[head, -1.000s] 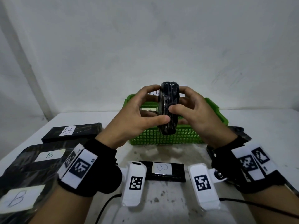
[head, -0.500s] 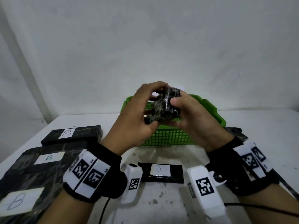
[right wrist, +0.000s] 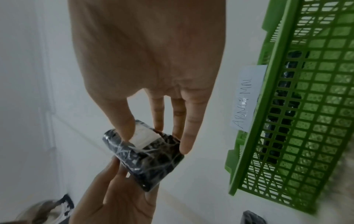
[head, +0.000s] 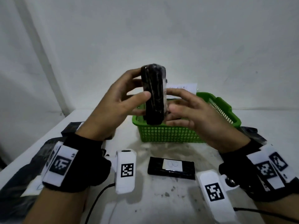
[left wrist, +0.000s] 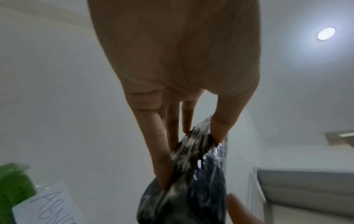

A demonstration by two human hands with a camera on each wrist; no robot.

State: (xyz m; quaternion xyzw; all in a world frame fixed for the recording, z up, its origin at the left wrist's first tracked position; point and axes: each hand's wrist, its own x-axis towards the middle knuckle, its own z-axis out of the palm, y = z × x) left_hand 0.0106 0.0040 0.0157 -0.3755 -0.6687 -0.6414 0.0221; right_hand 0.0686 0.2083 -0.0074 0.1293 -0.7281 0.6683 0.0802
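Both the left hand point(head: 111, 110) and right hand point(head: 199, 120) pinch a film-wrapped black block point(head: 153, 94) upright above a green basket point(head: 169, 135); it looks stiff, light, slippery, best held by its broad faces.

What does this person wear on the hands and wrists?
The left hand and right hand are bare, sleeveless. Each wrist wears a black fabric wrap with white tags carrying black square codes, plus a white boxy module with one code; black cables trail off.
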